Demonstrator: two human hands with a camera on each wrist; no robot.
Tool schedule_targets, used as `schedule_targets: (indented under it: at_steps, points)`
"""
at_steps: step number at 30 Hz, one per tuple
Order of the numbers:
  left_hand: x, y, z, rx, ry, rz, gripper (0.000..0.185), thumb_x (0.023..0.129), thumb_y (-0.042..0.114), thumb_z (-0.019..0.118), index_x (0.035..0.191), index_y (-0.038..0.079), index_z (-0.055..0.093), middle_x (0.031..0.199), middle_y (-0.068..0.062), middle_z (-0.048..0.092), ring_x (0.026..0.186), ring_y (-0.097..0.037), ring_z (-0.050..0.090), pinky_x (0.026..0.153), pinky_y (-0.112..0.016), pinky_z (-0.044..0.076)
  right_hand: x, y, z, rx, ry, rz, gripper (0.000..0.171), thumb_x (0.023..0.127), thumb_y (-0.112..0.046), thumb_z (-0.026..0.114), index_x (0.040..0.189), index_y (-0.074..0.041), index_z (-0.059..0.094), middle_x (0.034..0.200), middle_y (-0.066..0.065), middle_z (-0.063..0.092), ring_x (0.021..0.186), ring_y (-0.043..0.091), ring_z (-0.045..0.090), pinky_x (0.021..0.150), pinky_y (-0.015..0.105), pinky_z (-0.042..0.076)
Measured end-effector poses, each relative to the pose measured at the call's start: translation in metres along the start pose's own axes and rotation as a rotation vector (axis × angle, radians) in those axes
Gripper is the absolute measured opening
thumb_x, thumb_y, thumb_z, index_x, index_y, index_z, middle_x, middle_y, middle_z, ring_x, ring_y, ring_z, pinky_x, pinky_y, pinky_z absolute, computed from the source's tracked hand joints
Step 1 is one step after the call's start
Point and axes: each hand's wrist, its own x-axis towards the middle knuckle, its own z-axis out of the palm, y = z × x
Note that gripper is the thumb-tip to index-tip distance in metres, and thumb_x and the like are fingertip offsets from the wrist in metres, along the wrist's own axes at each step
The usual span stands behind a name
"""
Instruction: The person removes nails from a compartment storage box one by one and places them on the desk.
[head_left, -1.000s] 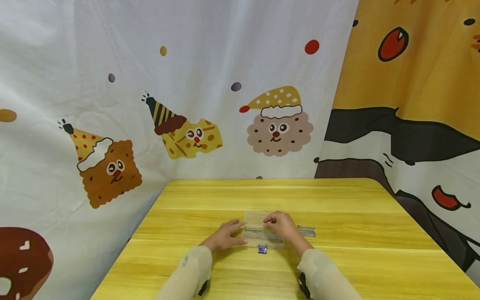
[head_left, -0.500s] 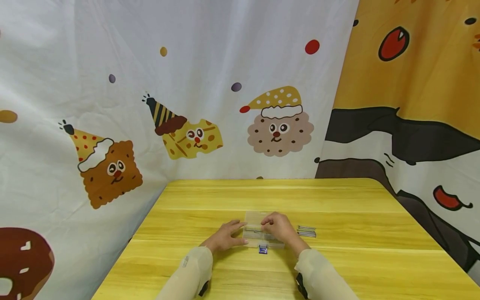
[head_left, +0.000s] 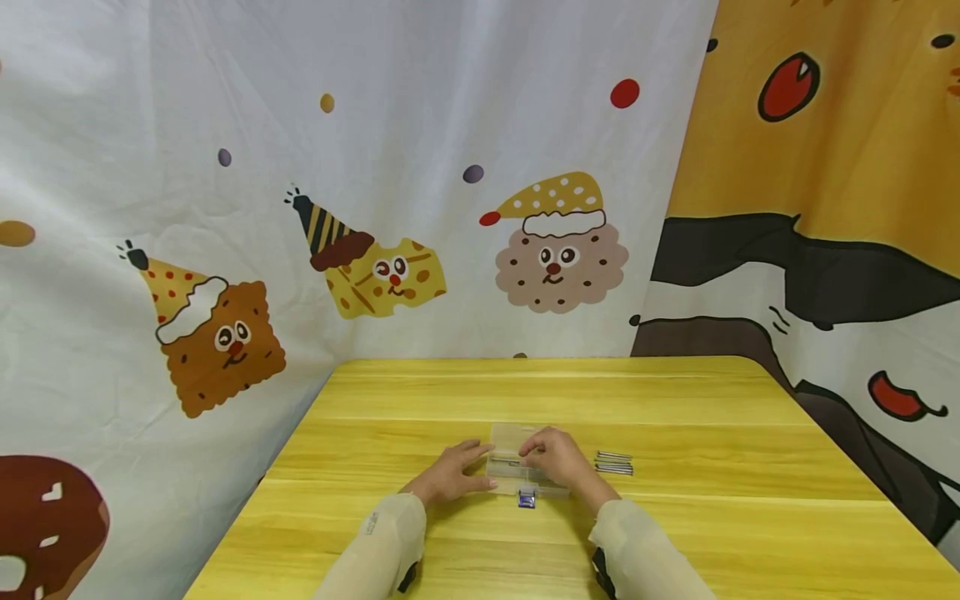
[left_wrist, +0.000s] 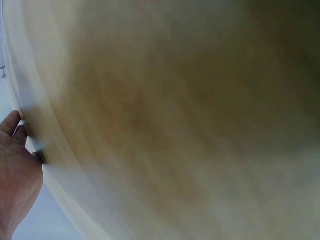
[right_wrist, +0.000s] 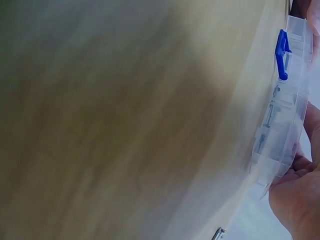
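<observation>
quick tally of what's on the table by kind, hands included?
Clear plastic box with blue latch: 1
Bunch of loose metal pins right of the box: 1 (pins too small to count singly)
Hands: 2, left hand and right hand, both at the box
Total: 4

place: staged recording booth | cartoon-print cloth backdrop [head_left: 450, 167] | yellow table [head_left: 675, 400]
</observation>
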Motion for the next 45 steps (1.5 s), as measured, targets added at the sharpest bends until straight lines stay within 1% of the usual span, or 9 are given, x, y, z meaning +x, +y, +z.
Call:
schedule_targets:
  at_steps: [6, 10, 13, 20, 28, 32, 39, 42, 45]
  points:
    - [-0.001, 0.001, 0.001, 0.004, 0.006, 0.004, 0.071, 0.094, 0.042, 0.068, 0.153, 0.013, 0.041, 0.158, -0.022, 0.027, 0.143, -0.051, 0.018, 0.11, -0.069, 0.018, 0.002, -0.001, 0.0, -0.005, -0.016, 0.034, 0.006, 0.086, -0.014, 0.079, 0.084, -0.009, 0.077, 0.09, -0.002, 0.061, 0.082, 0.014, 0.056, 0.069, 0.032, 0.051]
    - [0.0, 0.0, 0.002, 0.001, 0.008, -0.004, 0.071, 0.094, 0.043, 0.068, 0.152, 0.014, 0.042, 0.158, -0.022, 0.028, 0.143, -0.05, 0.019, 0.111, -0.068, 0.018, 0.004, -0.003, 0.0, -0.004, -0.029, 0.059, 0.005, 0.085, -0.012, 0.079, 0.08, -0.011, 0.077, 0.089, -0.002, 0.062, 0.082, 0.014, 0.056, 0.071, 0.034, 0.051]
    - [0.0, 0.0, 0.002, -0.002, 0.011, -0.006, 0.071, 0.093, 0.043, 0.069, 0.152, 0.014, 0.042, 0.158, -0.022, 0.028, 0.144, -0.05, 0.019, 0.111, -0.068, 0.018, 0.005, -0.004, -0.001, -0.004, -0.038, 0.077, 0.006, 0.084, -0.012, 0.079, 0.08, -0.01, 0.077, 0.089, -0.003, 0.064, 0.083, 0.014, 0.056, 0.074, 0.036, 0.051]
    - [0.002, -0.001, 0.003, 0.002, 0.014, -0.007, 0.071, 0.093, 0.044, 0.068, 0.152, 0.015, 0.042, 0.158, -0.022, 0.028, 0.144, -0.049, 0.02, 0.111, -0.067, 0.018, 0.008, -0.002, -0.003, -0.029, -0.074, 0.058, 0.011, 0.086, -0.006, 0.077, 0.077, -0.013, 0.079, 0.089, -0.004, 0.066, 0.086, 0.015, 0.058, 0.077, 0.04, 0.052]
    - [0.002, -0.003, 0.002, 0.019, 0.009, 0.007, 0.071, 0.094, 0.045, 0.067, 0.153, 0.014, 0.042, 0.158, -0.022, 0.028, 0.144, -0.047, 0.022, 0.113, -0.066, 0.014, 0.011, -0.002, -0.004, -0.049, -0.106, 0.074, 0.01, 0.084, -0.006, 0.079, 0.076, -0.013, 0.079, 0.087, -0.005, 0.065, 0.081, 0.013, 0.057, 0.071, 0.033, 0.051]
    - [0.002, -0.003, 0.002, 0.022, 0.004, 0.005, 0.071, 0.094, 0.046, 0.066, 0.153, 0.016, 0.041, 0.158, -0.021, 0.027, 0.144, -0.047, 0.021, 0.113, -0.066, 0.015, 0.012, -0.003, -0.003, -0.103, -0.113, 0.028, 0.01, 0.082, -0.005, 0.08, 0.074, -0.01, 0.079, 0.083, -0.005, 0.062, 0.079, 0.012, 0.055, 0.072, 0.033, 0.05]
    - [0.002, -0.002, 0.002, 0.009, 0.008, 0.018, 0.071, 0.094, 0.044, 0.068, 0.152, 0.013, 0.042, 0.157, -0.023, 0.028, 0.143, -0.049, 0.021, 0.112, -0.067, 0.017, 0.012, -0.002, -0.002, -0.236, -0.089, -0.13, 0.012, 0.081, -0.006, 0.081, 0.071, -0.011, 0.078, 0.077, -0.007, 0.061, 0.076, 0.012, 0.053, 0.074, 0.035, 0.048]
    - [0.002, -0.002, 0.002, 0.005, 0.008, 0.017, 0.071, 0.094, 0.042, 0.068, 0.152, 0.012, 0.042, 0.157, -0.023, 0.028, 0.143, -0.05, 0.021, 0.111, -0.067, 0.018, 0.011, -0.001, -0.002, -0.237, -0.089, -0.159, 0.012, 0.083, -0.007, 0.08, 0.072, -0.011, 0.077, 0.079, -0.008, 0.061, 0.078, 0.013, 0.054, 0.076, 0.037, 0.048]
    - [0.001, -0.002, 0.002, 0.004, 0.009, 0.016, 0.07, 0.094, 0.042, 0.068, 0.152, 0.012, 0.042, 0.157, -0.023, 0.028, 0.143, -0.051, 0.02, 0.111, -0.068, 0.019, 0.011, 0.002, 0.0, -0.221, -0.097, -0.156, 0.013, 0.085, -0.007, 0.077, 0.073, -0.012, 0.077, 0.082, -0.007, 0.062, 0.081, 0.014, 0.055, 0.078, 0.04, 0.049]
